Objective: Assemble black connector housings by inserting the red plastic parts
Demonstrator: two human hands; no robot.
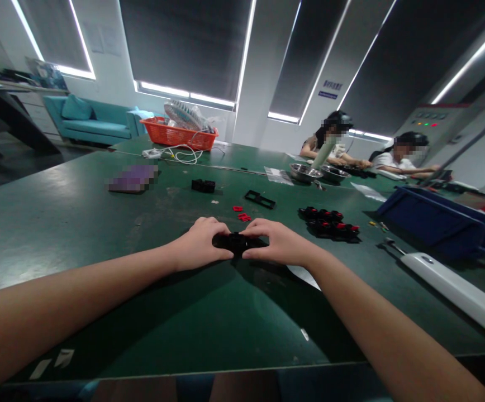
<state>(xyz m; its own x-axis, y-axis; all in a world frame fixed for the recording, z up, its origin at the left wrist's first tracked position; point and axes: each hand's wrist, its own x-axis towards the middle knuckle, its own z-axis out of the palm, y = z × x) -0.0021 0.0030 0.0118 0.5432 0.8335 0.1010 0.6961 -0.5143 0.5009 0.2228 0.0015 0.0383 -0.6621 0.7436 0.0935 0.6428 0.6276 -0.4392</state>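
Note:
Between my two hands, just over the green table (pixel 142 318), is a small black plastic part (pixel 237 241). My left hand (pixel 203 241) pinches its left side with thumb and fingers. From the other side, my right hand (pixel 278 241) grips it in the same way. Much of the part is hidden by my fingertips. Beyond my hands lie several small red plastic pieces (pixel 242 216) and a flat black rectangular frame (pixel 260 199). A black block-shaped part (pixel 203 185) sits farther back to the left. Black assemblies with red inserts (pixel 330 223) stand in rows to the right.
On the right are a blue bin (pixel 431 220) and a long white tool (pixel 456 290) with a metal tip. A purple object (pixel 133 178) lies at left. An orange basket (pixel 177 135), cable and metal bowls (pixel 305 173) stand farther back. Two people sit at the far right.

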